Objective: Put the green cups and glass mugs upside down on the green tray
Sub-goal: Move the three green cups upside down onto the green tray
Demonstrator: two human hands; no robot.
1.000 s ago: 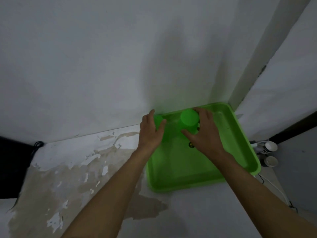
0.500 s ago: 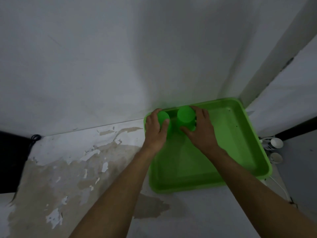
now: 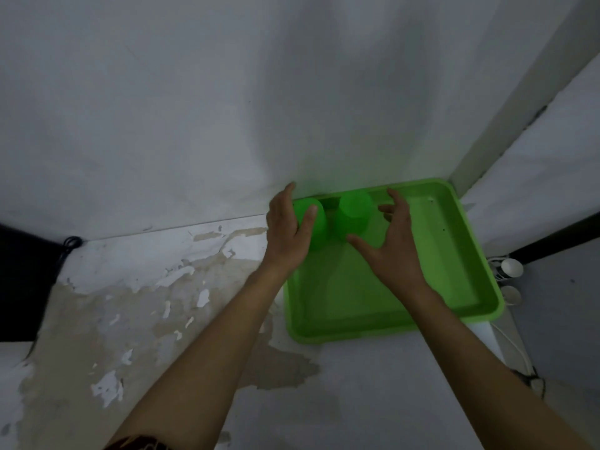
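A green tray [image 3: 461, 287] lies on the floor in the corner of the white walls. Two green cups stand upside down at its far left end. My left hand [image 3: 287, 232] wraps the left cup [image 3: 319, 227], thumb on its top and palm against its side. The right cup [image 3: 354, 212] stands free beside it. My right hand [image 3: 391, 245] hovers just right of that cup with fingers spread, not touching it. No glass mugs are in view.
The floor to the left of the tray is white with peeling, stained patches [image 3: 156, 287]. Two white round containers [image 3: 511, 267] and cables lie right of the tray. A dark object [image 3: 19, 280] sits at the far left wall.
My right hand has let go of the right cup and drawn back with fingers spread. My left hand stays on the left cup. The camera view shifted slightly.
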